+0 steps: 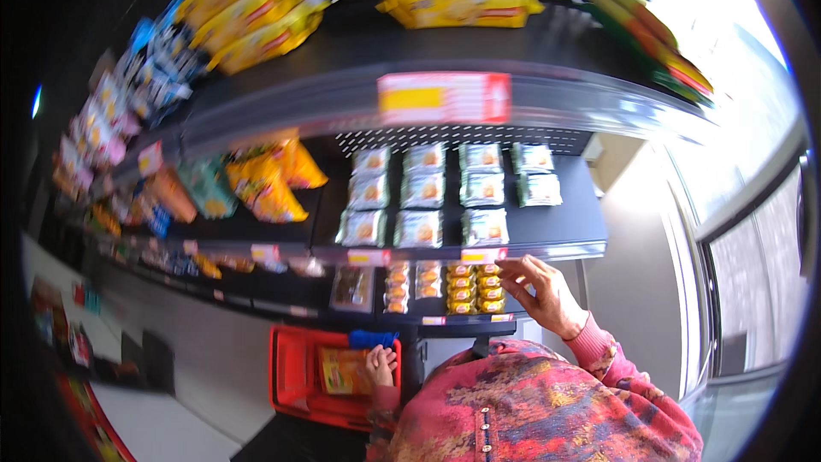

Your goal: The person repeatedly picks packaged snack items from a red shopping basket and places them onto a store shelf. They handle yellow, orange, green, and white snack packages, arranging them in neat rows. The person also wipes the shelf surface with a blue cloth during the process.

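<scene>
My right hand (542,298) is raised at the front edge of the middle shelf. Its fingertips are beside a price tag (484,255), the thumb apart from the fingers, with nothing held. Just left of it, small yellow packs (491,289) stand in columns on the lower shelf. Above the tag, rows of white-and-green snack packets (484,189) lie on the middle shelf. My left hand (381,364), fingers curled, is over the right side of a red shopping basket (277,366). Whether it grips the basket is unclear. An orange-yellow packet (343,371) lies inside, and a blue item (373,339) is at the rim.
Yellow biscuit packs (458,8) lie stacked on the upper shelf (346,45). Orange snack bags (263,186) and other bags extend left along the shelves. The lower shelf also holds orange-and-white packs (396,289). A glass door (757,295) stands at the right.
</scene>
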`<state>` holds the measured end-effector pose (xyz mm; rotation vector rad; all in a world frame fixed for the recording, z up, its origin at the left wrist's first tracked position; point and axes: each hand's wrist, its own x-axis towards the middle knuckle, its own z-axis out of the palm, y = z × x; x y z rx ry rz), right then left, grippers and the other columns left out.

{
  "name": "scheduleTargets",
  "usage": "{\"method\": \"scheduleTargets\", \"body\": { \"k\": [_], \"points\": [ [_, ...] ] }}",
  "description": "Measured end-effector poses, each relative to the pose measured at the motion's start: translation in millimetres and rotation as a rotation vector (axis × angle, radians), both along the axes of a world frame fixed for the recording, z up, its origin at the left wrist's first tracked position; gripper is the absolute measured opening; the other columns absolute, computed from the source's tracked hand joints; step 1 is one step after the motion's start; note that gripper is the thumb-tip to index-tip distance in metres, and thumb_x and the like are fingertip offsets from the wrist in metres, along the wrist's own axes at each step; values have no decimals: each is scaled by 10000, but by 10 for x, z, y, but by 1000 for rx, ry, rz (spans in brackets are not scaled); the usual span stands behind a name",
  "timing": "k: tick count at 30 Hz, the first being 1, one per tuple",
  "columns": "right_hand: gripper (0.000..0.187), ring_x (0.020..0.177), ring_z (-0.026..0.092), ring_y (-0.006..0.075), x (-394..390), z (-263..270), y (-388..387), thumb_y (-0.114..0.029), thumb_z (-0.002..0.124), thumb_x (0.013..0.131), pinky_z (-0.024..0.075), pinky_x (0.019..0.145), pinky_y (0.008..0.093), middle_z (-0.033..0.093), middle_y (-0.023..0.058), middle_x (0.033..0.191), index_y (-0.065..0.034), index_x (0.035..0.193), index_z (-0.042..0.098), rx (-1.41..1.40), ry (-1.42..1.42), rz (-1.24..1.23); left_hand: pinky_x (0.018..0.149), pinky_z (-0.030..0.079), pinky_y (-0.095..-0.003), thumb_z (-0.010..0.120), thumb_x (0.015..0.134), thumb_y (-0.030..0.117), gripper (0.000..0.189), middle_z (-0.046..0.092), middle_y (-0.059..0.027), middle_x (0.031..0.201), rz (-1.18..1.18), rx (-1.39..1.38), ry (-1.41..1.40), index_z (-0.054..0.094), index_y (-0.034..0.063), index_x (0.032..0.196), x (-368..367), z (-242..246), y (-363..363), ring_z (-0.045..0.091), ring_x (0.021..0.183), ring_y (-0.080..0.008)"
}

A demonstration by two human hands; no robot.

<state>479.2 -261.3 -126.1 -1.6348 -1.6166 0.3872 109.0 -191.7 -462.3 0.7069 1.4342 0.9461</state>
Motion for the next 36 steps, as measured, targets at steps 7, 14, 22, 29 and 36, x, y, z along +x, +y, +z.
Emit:
{"method": "scheduleTargets", "body": {
  "k": [7, 14, 22, 29, 36],
  "points": [
    [346, 734, 660, 220, 648, 957, -288, 158, 651, 851, 522, 660, 314, 714, 126, 949, 38, 1176, 646, 768, -336, -273, 697, 568, -254, 571, 1078, 240, 265, 740, -104, 1046, -383, 301, 2, 635, 32, 1229, 811, 1276, 243, 731, 861, -164],
    [283, 1090, 684, 282, 1591, 1752, -566, -29, 609, 975, 539, 944, 406, 687, 204, 1232, 17, 1254, 627, 1194, -570, -717, 775, 565, -272, 580, 1060, 123, 188, 724, -97, 1011, -491, 628, -4, 647, -4, 1182, 1471, 2633, 184, 705, 866, -145],
    [591, 1222, 648, 351, 2228, 1918, -323, -605, 536, 1017, 579, 921, 497, 692, 173, 1301, -214, 1457, 578, 819, -175, -663, 797, 594, -327, 671, 957, 81, 291, 722, -181, 1072, -656, 1638, 221, 623, -29, 1222, 2217, 4400, 113, 736, 886, -257],
    [496, 1218, 649, 249, 2205, 2067, -348, -474, 545, 1056, 535, 1016, 401, 694, 151, 1299, -180, 1452, 602, 715, -144, -482, 1078, 426, -433, 688, 946, 180, 615, 568, -240, 1432, -724, 1858, 321, 473, -74, 1463, 3134, 5506, 223, 573, 1245, -361],
    [434, 1166, 656, 236, 2172, 2153, -419, -392, 615, 1033, 515, 1025, 371, 709, 124, 1249, -100, 1348, 673, 725, -174, -383, 1118, 387, -408, 564, 1062, 334, 560, 555, -197, 1422, -862, 1761, 294, 473, -19, 1486, 3792, 5829, 389, 518, 1308, -296]
  ]
}}
